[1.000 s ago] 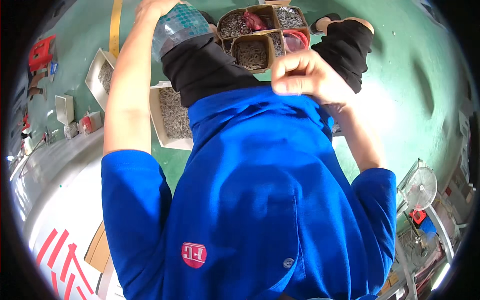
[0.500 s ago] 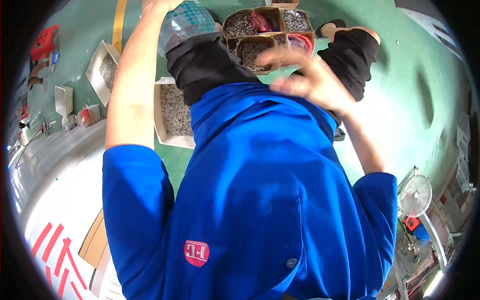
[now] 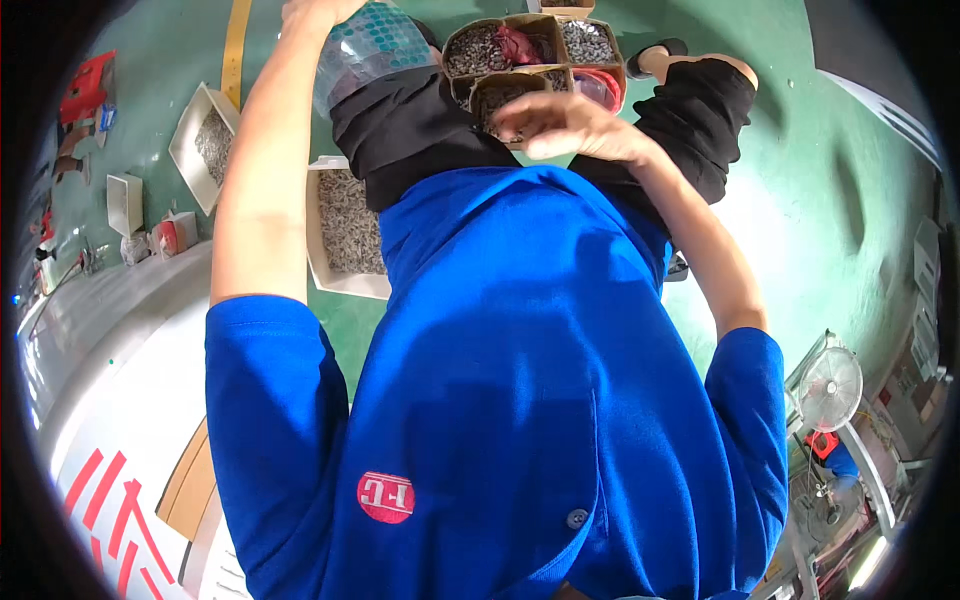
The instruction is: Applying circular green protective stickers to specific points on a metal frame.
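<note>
The top edge of the picture cuts off my left hand (image 3: pixel 318 10), and its fingers are mostly out of sight. It is up against a clear plastic container (image 3: pixel 372 52) patterned in teal, which rests by my left thigh; whether I grip it I cannot tell. Above my lap, my right hand (image 3: pixel 575 128) hangs with fingers loosely bent and thumb apart, and nothing shows in it. Just beyond it is an open brown box (image 3: pixel 492 98) of small metal parts, partly covered by the fingers. A joined box (image 3: pixel 475 50) with more parts stands behind, beside a crumpled red bag (image 3: pixel 518 46).
Left of my legs, a white bin (image 3: pixel 350 225) of small grey parts sits on the green floor, with another bin (image 3: pixel 212 140) farther left. A red-rimmed tub (image 3: pixel 598 88) stands among the boxes. A fan (image 3: pixel 831 388) is at the right.
My right hand has drawn a little to the left, and its fingers have bent from a blurred, spread pose. The left hand stays by the plastic container.
</note>
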A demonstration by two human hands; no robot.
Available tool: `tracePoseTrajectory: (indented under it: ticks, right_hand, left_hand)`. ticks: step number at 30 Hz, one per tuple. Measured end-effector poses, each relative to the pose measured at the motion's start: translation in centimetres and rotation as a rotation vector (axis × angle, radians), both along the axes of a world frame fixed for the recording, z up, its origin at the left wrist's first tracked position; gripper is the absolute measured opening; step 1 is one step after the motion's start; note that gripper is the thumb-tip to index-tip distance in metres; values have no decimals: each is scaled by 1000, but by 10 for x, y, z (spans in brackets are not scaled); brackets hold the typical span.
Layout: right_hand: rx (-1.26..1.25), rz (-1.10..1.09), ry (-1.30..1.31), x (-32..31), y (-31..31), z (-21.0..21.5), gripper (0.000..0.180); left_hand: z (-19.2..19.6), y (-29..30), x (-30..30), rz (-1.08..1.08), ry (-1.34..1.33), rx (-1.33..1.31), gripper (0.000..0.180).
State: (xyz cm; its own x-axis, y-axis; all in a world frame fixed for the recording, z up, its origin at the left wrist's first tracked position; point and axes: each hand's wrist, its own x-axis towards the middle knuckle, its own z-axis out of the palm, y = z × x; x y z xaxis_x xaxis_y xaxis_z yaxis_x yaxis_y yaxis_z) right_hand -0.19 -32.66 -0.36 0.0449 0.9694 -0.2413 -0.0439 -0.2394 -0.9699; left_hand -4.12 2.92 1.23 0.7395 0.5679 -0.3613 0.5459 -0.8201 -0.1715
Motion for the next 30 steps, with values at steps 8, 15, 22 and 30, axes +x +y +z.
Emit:
tracePoseTrajectory:
  ticks: [8, 15, 22, 30]
  right_hand:
    - [-8, 97, 11, -57, -21, 6, 51]
    - [-9, 115, -303, -39, -9, -23, 49]
    - [146, 238, -213, -41, 38, 62, 50]
    - [274, 1287, 485, -189, 96, 133, 52]
  left_hand:
    - [-26, 36, 17, -21, 99, -122, 56]
    - [-64, 61, 13, -178, -32, -76, 55]
    - [-6, 9, 2, -121, 6, -76, 63]
    - [-58, 21, -1, -136, -73, 119, 53]
